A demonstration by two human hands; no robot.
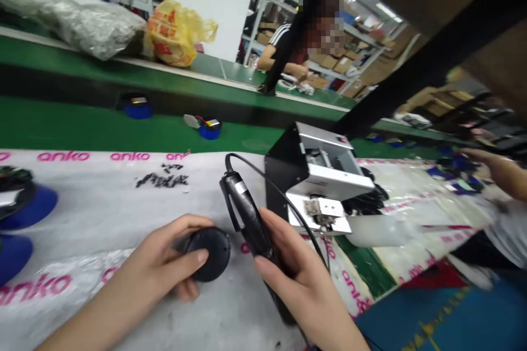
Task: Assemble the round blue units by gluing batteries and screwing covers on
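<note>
A round black disc-shaped housing point(211, 255) is gripped by my left hand point(162, 263), the thumb lying across its face and the fingers around its edge. My right hand point(298, 279) is wrapped about a black corded electric screwdriver point(242, 205), just right of the housing and apart from it. The screwdriver stands tilted, its cord end up with a lever along the side; its lower end is mostly hidden by my hand. Beyond my hands, small black pieces point(162, 180) lie scattered on the white sheet point(99, 197) printed with pink lettering.
A black-and-silver bench machine point(319, 170) stands right of my hands. Blue round parts point(31, 205) sit at the left edge; two more, with wires or batteries, are on the green belt point(61, 126). A yellow bag point(171, 35) rests behind. Co-workers are across and at right.
</note>
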